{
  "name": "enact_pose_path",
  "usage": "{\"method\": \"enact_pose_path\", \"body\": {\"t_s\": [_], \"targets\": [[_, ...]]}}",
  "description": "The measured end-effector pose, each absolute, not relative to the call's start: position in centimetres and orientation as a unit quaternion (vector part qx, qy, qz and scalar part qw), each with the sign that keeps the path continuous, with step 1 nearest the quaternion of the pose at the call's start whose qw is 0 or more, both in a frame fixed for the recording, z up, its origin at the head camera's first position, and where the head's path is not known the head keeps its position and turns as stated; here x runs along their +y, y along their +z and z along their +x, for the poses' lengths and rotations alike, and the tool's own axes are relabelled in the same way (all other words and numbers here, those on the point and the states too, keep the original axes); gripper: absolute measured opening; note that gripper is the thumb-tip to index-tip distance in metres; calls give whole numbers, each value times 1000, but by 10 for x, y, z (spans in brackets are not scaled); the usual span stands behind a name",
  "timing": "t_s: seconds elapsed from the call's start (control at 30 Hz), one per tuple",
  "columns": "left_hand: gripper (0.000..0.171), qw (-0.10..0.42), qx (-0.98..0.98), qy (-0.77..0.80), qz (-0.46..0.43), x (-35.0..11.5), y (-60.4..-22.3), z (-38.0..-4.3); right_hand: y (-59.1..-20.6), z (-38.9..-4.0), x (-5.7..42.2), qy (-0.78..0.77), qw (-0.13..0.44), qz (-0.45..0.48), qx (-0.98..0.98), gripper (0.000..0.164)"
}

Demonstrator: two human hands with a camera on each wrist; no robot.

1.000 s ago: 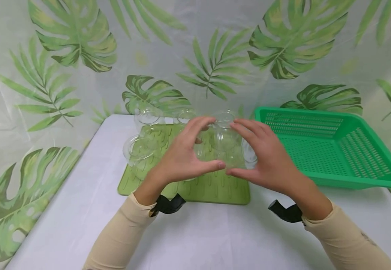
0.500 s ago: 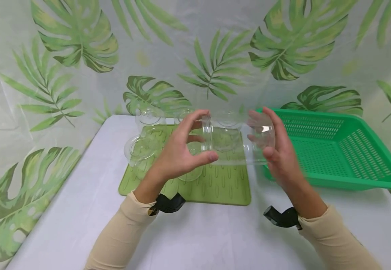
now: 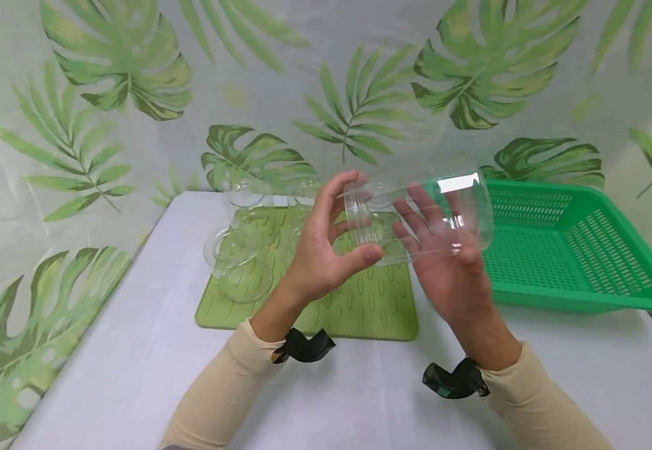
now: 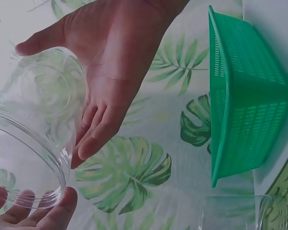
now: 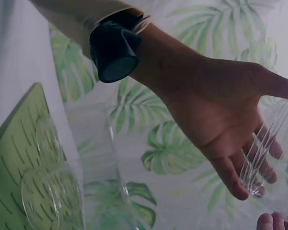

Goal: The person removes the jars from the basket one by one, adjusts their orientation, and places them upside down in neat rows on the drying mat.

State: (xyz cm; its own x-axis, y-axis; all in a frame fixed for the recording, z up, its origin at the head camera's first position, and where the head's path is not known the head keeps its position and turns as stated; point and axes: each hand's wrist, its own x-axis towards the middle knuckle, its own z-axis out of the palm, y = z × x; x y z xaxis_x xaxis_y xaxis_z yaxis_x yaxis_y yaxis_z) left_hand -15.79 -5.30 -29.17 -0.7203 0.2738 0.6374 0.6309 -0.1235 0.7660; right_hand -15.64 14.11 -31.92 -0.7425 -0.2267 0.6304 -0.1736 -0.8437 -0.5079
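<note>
A clear jar [image 3: 418, 215] is held above the mat on its side, its base end raised to the right. My left hand [image 3: 328, 244] grips its threaded mouth, thumb in front and fingers behind; in the right wrist view the left hand [image 5: 221, 110] is round the ridged rim. My right hand [image 3: 449, 275] is behind the base end, fingers straight and spread, seen through the clear wall. The left wrist view shows the right hand [image 4: 117, 52] with its palm along the base; whether it carries weight I cannot tell.
Several clear jars, among them a front-left jar [image 3: 232, 247], stand on a green ridged mat [image 3: 371, 319]. To the right is a green perforated basket [image 3: 579, 300]. A leaf-patterned cloth [image 3: 354, 112] hangs behind the white table [image 3: 348, 394].
The jar, first pointing away between both hands, has turned sideways and now tilts up to the right. My right hand has moved to its base end and spread its fingers.
</note>
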Motion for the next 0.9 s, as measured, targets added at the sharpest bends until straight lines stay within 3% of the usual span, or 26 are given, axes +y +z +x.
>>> {"method": "enact_pose_path", "body": {"t_s": [0.63, 0.9], "targets": [[110, 118, -679, -642, -337, -61, -292, -155, -316, -159, 138, -882, 13, -393, 260, 68], [92, 195, -739, -523, -377, -88, -289, -147, -314, -159, 143, -868, -26, -388, 309, 87]]}}
